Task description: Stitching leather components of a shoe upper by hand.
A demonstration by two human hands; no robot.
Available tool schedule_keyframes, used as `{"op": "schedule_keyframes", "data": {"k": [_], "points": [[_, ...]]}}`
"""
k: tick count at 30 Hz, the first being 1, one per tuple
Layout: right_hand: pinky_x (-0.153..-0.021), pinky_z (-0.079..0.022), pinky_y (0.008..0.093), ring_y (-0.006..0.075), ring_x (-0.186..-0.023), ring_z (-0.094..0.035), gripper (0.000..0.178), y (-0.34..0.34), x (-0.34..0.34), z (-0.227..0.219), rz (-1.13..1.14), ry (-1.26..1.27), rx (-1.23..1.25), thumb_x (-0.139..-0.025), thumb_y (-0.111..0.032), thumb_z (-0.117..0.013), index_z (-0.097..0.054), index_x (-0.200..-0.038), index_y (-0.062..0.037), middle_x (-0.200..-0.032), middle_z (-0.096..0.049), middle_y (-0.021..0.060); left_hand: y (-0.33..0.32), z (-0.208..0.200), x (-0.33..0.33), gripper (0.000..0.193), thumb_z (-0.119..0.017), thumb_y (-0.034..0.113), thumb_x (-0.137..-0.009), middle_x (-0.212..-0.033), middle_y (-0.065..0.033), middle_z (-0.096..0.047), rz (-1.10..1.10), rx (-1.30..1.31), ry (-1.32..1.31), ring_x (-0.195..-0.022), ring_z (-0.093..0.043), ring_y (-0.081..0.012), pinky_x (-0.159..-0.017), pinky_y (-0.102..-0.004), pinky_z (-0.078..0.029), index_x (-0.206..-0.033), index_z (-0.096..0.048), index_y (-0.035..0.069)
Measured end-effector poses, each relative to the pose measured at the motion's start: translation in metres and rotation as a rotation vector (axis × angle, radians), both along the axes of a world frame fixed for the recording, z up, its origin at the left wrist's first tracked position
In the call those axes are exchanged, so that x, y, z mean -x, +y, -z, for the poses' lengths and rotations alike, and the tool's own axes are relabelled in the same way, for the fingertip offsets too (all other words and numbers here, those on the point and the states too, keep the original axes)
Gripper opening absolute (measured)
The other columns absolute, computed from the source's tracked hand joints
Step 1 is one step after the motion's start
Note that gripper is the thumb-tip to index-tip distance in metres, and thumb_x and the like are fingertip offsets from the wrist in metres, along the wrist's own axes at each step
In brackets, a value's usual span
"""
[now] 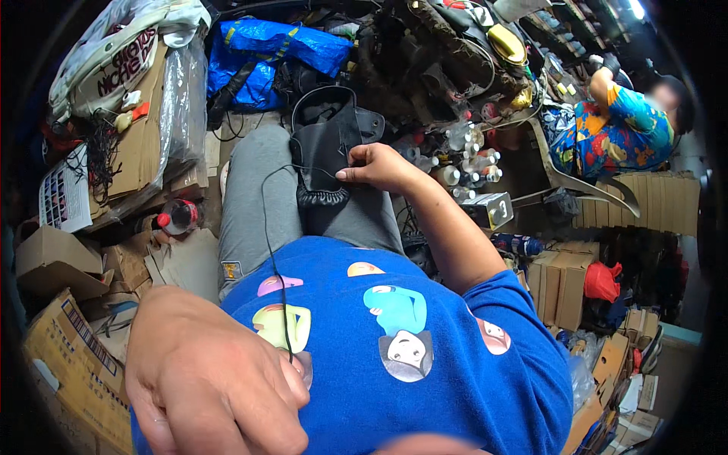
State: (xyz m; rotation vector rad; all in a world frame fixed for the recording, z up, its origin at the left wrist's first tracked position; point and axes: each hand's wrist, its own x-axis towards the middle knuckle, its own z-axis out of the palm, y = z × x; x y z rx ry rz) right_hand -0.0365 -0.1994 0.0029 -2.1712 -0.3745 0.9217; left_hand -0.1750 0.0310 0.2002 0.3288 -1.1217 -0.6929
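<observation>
A black leather piece point(322, 140), looking like a boot upper, lies between my thighs. Its far end gapes, a flap with snaps sticks out on its right, and its near end is gathered in puckers. My right hand point(379, 167) pinches its right side, thumb below and fingers curled above. A black thread point(267, 220) leaves the leather close to that thumb, loops left and drops across my shirt. It ends at my left hand point(216, 371), large and close at the lower left, whose curled fingers hold it. Whether a needle is in those fingers is hidden.
Cardboard and plastic wrap point(182, 114) are piled at left beside a red-capped bottle point(180, 216). A blue bag point(280, 53) lies beyond my knees. Several clear bottles point(470, 155) and a metal can point(489, 211) stand at right. Another person point(618, 125) sits farther right.
</observation>
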Motion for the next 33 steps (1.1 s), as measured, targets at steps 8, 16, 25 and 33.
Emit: {"op": "schedule_keyframes", "data": {"k": [8, 16, 25, 33], "points": [[-0.050, -0.033, 0.0232, 0.0036, -0.056, -0.040, 0.033, 0.003, 0.003, -0.013, -0.025, -0.037, 0.047, -0.079, -0.029, -0.072, -0.052, -0.067, -0.0058, -0.058, -0.047, -0.0056, -0.023, 0.000, 0.012, 0.022, -0.062, 0.021, -0.086, -0.060, -0.0054, -0.051, -0.072, 0.314, 0.228, -0.044, -0.047, -0.0166, -0.040, -0.0288, -0.028, -0.092, -0.068, 0.000], [-0.050, -0.034, 0.0238, 0.0040, -0.056, -0.040, 0.034, 0.007, 0.004, -0.016, -0.030, -0.052, 0.081, -0.078, -0.029, -0.073, -0.052, -0.068, -0.0045, -0.058, -0.047, -0.0047, -0.020, -0.012, 0.002, 0.025, -0.062, 0.021, -0.086, -0.059, -0.0040, -0.051, -0.094, 0.237, 0.158, -0.043, -0.045, -0.0140, -0.040, -0.0282, -0.027, -0.094, -0.068, -0.001], [-0.066, -0.045, 0.0422, 0.0332, -0.075, -0.061, 0.028, 0.011, 0.018, -0.034, -0.158, -0.541, 0.365, -0.075, -0.031, -0.070, -0.063, -0.081, -0.0051, -0.079, -0.064, 0.0129, -0.009, 0.019, -0.016, 0.027, -0.062, 0.024, -0.087, -0.072, -0.0053, -0.055, 0.020, 0.243, -0.110, -0.050, -0.048, -0.0151, -0.046, -0.0294, -0.033, -0.099, -0.067, 0.001], [-0.073, -0.040, 0.0415, 0.0274, -0.083, -0.060, 0.031, 0.003, 0.036, -0.057, -0.224, -0.714, 0.237, -0.074, -0.036, -0.070, -0.059, -0.085, -0.0094, -0.084, -0.061, 0.0100, -0.008, 0.170, -0.092, 0.025, -0.063, 0.015, -0.080, -0.109, -0.0087, -0.055, -1.272, -1.075, -0.406, -0.104, -0.053, -0.0216, -0.088, -0.0308, -0.042, -0.104, -0.064, 0.008]]}}
